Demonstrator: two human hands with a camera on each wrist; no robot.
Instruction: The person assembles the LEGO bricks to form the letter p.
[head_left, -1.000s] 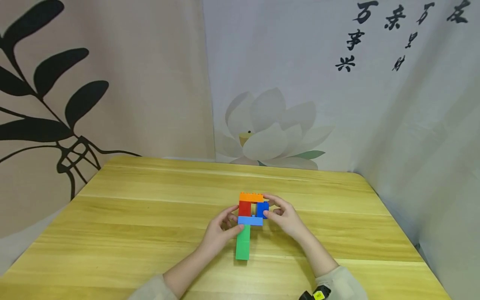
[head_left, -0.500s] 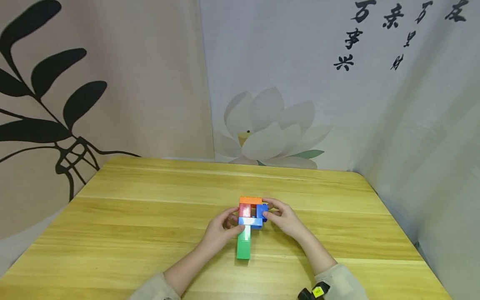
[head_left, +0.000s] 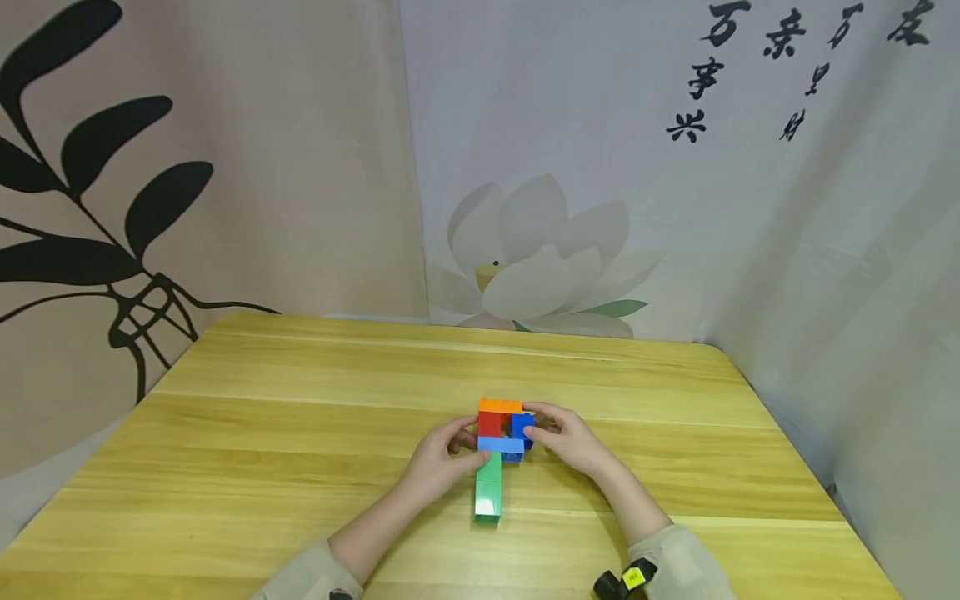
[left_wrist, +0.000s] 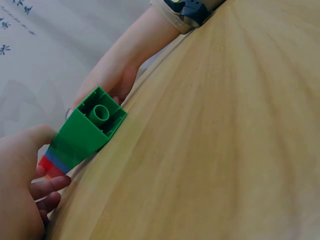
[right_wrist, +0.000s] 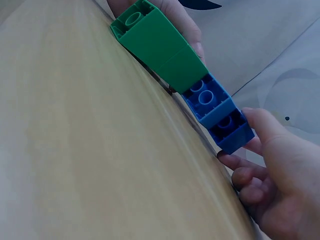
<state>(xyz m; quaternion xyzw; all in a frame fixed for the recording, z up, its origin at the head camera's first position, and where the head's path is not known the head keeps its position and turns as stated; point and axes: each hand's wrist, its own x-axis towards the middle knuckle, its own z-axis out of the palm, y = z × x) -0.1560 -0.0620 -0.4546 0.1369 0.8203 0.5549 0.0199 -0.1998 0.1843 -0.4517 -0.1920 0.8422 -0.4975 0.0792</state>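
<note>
Toy building bricks are joined into one tilted piece between the hands. Two green bricks (head_left: 488, 492) form its near leg. A light blue brick (head_left: 500, 445) crosses above them, then a red brick (head_left: 489, 424) and a dark blue brick (head_left: 520, 427) side by side, with an orange brick (head_left: 500, 406) along the far end. My left hand (head_left: 438, 457) grips the left side, thumb near the green and light blue joint. With thumb and fingers, my right hand (head_left: 573, 440) pinches the dark blue brick at the right. Hollow undersides of the green (left_wrist: 100, 114) and blue bricks (right_wrist: 206, 98) show in the wrist views.
The wood-grain table (head_left: 300, 400) spreads around and below the piece. Behind it hangs a pale curtain (head_left: 337, 167) printed with leaves, a flower and characters. A dark device with a yellow label (head_left: 633, 577) sits at the right cuff.
The brick piece has tipped slightly, its orange end coming lower and nearer while more blue underside shows. Both hands keep their hold, and the right has dipped a little with it.
</note>
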